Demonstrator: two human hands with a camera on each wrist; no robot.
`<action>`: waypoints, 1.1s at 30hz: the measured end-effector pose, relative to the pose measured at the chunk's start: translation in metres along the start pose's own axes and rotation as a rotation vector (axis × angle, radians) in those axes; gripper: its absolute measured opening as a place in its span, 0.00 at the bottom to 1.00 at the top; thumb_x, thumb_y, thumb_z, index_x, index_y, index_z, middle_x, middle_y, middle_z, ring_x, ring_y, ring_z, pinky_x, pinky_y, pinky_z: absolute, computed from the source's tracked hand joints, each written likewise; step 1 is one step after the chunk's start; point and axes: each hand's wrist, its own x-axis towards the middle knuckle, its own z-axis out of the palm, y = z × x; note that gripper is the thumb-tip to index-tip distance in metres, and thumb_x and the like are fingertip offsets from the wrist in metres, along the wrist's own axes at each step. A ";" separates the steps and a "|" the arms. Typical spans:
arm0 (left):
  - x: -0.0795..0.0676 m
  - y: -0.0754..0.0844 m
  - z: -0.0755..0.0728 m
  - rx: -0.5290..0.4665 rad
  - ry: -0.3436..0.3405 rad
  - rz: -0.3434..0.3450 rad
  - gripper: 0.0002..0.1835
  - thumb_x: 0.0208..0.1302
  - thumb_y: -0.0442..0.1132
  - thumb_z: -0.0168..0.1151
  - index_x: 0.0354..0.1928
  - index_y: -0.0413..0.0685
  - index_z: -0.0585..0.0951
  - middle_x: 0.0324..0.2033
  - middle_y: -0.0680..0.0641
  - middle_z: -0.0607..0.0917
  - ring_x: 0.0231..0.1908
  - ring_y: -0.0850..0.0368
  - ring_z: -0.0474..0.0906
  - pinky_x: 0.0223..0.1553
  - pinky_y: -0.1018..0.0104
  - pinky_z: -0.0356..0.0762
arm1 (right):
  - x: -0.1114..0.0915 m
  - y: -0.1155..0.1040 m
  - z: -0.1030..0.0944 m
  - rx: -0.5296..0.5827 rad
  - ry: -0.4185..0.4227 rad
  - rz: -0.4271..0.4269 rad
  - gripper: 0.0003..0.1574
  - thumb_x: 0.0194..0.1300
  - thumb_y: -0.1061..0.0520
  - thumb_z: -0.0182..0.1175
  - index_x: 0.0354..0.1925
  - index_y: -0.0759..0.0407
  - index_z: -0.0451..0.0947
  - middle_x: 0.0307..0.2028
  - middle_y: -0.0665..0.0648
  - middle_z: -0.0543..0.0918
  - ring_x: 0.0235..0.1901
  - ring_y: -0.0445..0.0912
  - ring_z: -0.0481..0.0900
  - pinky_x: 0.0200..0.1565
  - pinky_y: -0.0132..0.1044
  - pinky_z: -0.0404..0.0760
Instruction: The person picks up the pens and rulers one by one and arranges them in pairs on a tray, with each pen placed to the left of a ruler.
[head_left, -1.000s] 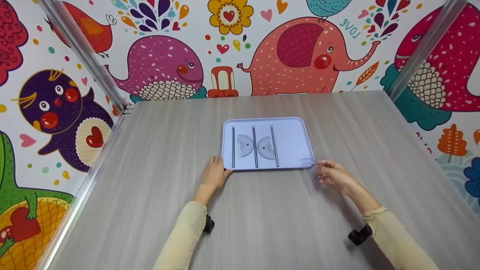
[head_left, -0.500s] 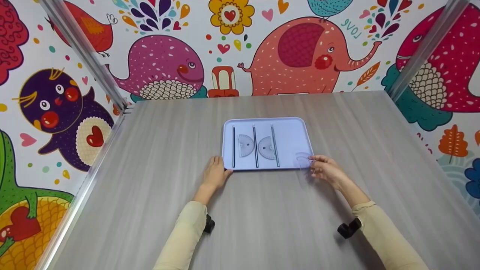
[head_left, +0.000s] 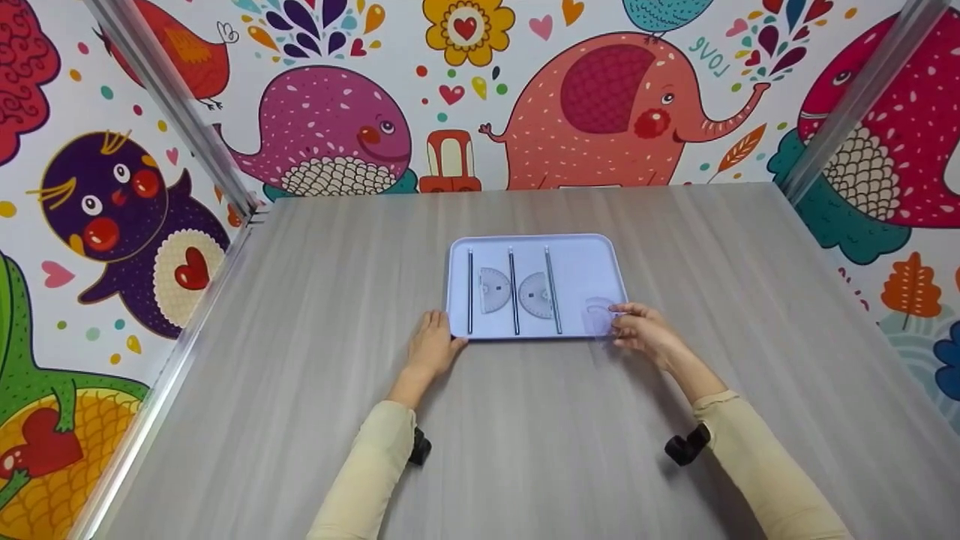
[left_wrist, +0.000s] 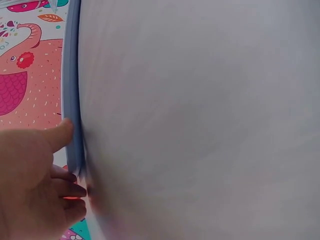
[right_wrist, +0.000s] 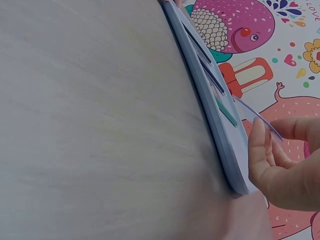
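A pale lilac tray (head_left: 589,262) lies on the table. My left hand (head_left: 433,349) holds its near left corner; in the left wrist view the thumb (left_wrist: 62,134) touches the front rim and the fingers reach round the corner. Between thumb and fingers my right hand (head_left: 649,334) pinches a thin, clear, purple-tinted plastic piece (head_left: 598,319) over the tray's near right corner. The piece shows a curved arc; its exact kind is unclear, and it appears edge-on in the right wrist view. Two clear protractors (head_left: 495,289) lie between three dark pencils (head_left: 514,300) in the tray.
The grey wood-look table (head_left: 525,450) extends round the tray. Printed wall panels (head_left: 337,135) stand at the back and sides, with metal posts (head_left: 180,112) at the corners. Dark wrist devices (head_left: 686,445) sit at both sleeves.
My right hand has moved left with the clear plastic piece, from outside the tray's near right corner to over it. The left hand stays at its corner.
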 end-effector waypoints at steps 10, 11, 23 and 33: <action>0.001 0.000 0.000 0.021 0.032 0.015 0.34 0.62 0.46 0.57 0.59 0.23 0.62 0.58 0.30 0.66 0.62 0.40 0.57 0.60 0.52 0.62 | 0.017 -0.007 0.010 0.006 0.017 0.008 0.16 0.62 0.68 0.49 0.49 0.68 0.66 0.30 0.51 0.72 0.26 0.39 0.74 0.29 0.29 0.80; 0.001 0.001 -0.001 0.020 0.028 0.013 0.34 0.62 0.45 0.57 0.59 0.23 0.62 0.58 0.29 0.66 0.62 0.40 0.57 0.60 0.52 0.61 | 0.019 -0.008 0.011 0.010 0.019 0.009 0.16 0.62 0.68 0.49 0.49 0.69 0.65 0.29 0.51 0.72 0.26 0.39 0.74 0.29 0.29 0.80; 0.000 0.001 -0.001 0.030 0.022 0.025 0.34 0.62 0.46 0.55 0.59 0.23 0.62 0.59 0.28 0.64 0.63 0.38 0.56 0.62 0.51 0.58 | 0.037 -0.014 0.013 -0.002 0.061 -0.012 0.20 0.61 0.68 0.47 0.52 0.73 0.61 0.25 0.50 0.71 0.22 0.37 0.71 0.26 0.26 0.78; 0.001 0.000 0.000 0.028 0.027 0.024 0.34 0.62 0.46 0.56 0.59 0.23 0.62 0.59 0.28 0.65 0.63 0.38 0.56 0.62 0.52 0.58 | 0.051 -0.013 0.020 -0.012 0.177 -0.034 0.22 0.60 0.70 0.47 0.53 0.74 0.61 0.22 0.50 0.71 0.20 0.37 0.72 0.24 0.25 0.77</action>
